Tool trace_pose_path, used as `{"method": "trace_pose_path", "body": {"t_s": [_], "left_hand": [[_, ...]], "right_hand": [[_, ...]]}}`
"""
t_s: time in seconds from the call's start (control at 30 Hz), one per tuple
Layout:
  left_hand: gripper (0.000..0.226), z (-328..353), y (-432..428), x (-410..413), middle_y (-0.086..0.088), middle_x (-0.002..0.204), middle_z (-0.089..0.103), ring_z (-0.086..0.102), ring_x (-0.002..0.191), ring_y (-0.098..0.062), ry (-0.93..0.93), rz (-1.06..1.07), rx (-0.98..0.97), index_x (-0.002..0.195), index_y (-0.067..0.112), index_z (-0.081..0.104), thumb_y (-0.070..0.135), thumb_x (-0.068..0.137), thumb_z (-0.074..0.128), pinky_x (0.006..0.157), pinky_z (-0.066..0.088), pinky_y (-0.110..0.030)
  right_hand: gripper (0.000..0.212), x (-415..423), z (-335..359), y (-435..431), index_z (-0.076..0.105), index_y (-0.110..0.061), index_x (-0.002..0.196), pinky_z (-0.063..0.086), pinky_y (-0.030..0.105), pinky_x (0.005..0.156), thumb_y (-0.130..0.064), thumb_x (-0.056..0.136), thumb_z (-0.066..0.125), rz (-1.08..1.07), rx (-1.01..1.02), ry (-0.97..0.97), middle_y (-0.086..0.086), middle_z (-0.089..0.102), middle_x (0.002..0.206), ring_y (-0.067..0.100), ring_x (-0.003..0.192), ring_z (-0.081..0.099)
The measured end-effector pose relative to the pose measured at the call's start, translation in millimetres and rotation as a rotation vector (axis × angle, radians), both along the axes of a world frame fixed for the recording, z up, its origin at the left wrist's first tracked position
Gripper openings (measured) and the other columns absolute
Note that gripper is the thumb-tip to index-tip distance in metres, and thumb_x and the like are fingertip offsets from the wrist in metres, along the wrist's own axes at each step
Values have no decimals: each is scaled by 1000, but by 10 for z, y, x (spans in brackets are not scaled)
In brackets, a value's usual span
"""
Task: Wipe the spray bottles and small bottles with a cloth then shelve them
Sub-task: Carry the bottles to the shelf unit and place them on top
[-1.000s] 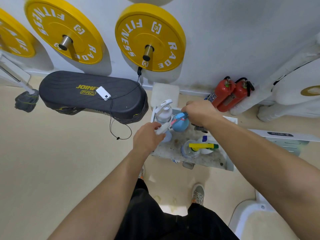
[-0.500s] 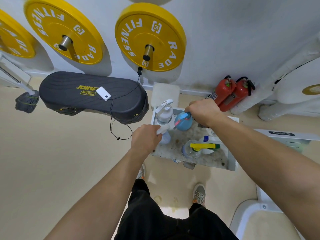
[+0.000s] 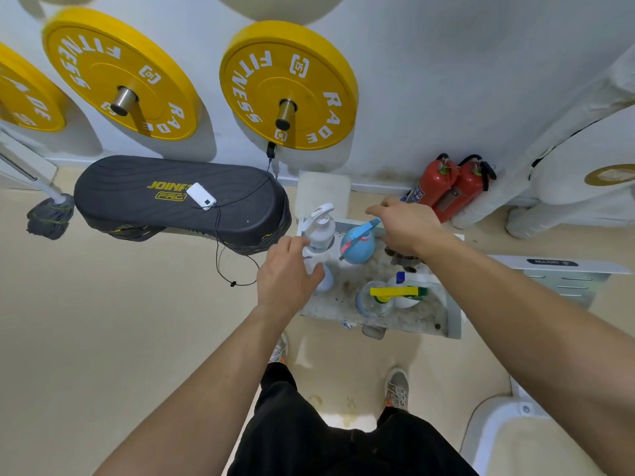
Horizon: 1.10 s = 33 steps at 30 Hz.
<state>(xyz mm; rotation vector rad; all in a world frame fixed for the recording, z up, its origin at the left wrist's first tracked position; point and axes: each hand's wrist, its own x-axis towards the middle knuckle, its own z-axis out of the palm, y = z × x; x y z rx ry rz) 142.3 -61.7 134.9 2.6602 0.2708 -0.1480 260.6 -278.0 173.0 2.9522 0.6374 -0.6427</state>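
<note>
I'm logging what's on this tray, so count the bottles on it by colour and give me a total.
White or clear spray bottles: 2, the back one and the one in the left hand at.
Blue spray bottle: 1.
Clear bottle with yellow trigger: 1.
White bottle with blue cap: 1.
Total: 5

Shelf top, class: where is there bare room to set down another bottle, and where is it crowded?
Free: the stained patch of the shelf between the blue spray bottle and the yellow-topped bottle; also the front-right strip. Crowded: the left edge, around the left hand.
</note>
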Motion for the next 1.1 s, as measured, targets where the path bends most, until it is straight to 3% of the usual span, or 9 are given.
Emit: {"method": "trace_pose_path", "body": {"t_s": [0.1, 0.17, 0.33, 0.47, 0.67, 0.8, 0.97, 1.1], "left_hand": [[29, 111, -180, -41, 15, 104, 56, 58, 97, -13, -2, -97, -183, 112, 28, 62, 36, 85, 69, 75, 46, -30], [34, 162, -368, -35, 17, 105, 54, 55, 95, -9, 84, -213, -231, 115, 31, 62, 39, 83, 72, 77, 46, -29], [52, 90, -847, 23, 6, 125, 54, 49, 119, -15, 213, -453, -154, 130, 36, 59, 36, 81, 77, 85, 44, -30], [27, 7, -994, 50, 2, 110, 62, 58, 106, -21, 196, -555, 21, 120, 31, 68, 33, 93, 66, 73, 42, -31], [17, 26, -889, 31, 6, 97, 63, 64, 91, -20, 144, -647, 191, 106, 32, 71, 21, 96, 62, 63, 43, -30], [33, -72, -786, 86, 5, 100, 65, 64, 89, -20, 156, -605, 2, 102, 29, 77, 2, 87, 64, 68, 47, -30], [36, -94, -760, 186, -3, 105, 65, 62, 92, -20, 183, -620, -180, 98, 16, 78, -11, 82, 59, 80, 48, -27], [33, -78, -639, 216, 1, 106, 66, 62, 80, -10, 230, -302, -465, 104, 15, 74, -8, 84, 62, 74, 50, -19]], "right_hand": [[48, -100, 175, -180, 49, -34, 142, 52, 38, 79, -34, 95, 60, -62, 86, 20, -3, 59, 129, 24, 113, 60], [39, -177, 300, -311, 56, -34, 132, 51, 36, 77, -32, 93, 61, -99, 108, 37, -9, 65, 116, 19, 108, 59], [12, -396, 561, -584, 68, -35, 98, 52, 32, 73, -37, 86, 70, -166, 151, 147, -17, 62, 86, 12, 90, 61], [18, -609, 478, -635, 68, -34, 98, 48, 29, 68, -40, 83, 75, -157, 155, 273, -17, 60, 83, 4, 78, 56], [33, -879, 280, -418, 66, -24, 104, 43, 30, 72, -52, 87, 64, -233, 188, 265, -8, 58, 95, 15, 96, 57], [39, -1007, 128, -133, 48, -19, 70, 37, 28, 53, -52, 86, 62, -351, 104, 292, -1, 55, 74, 20, 71, 57], [30, -1076, -14, 33, 48, -19, 80, 45, 32, 63, -43, 83, 66, -506, 164, 450, 0, 55, 80, 21, 79, 59], [27, -1097, -40, 44, 51, -14, 76, 37, 30, 53, -33, 83, 68, -742, 363, 546, 2, 55, 75, 17, 68, 53]]}}
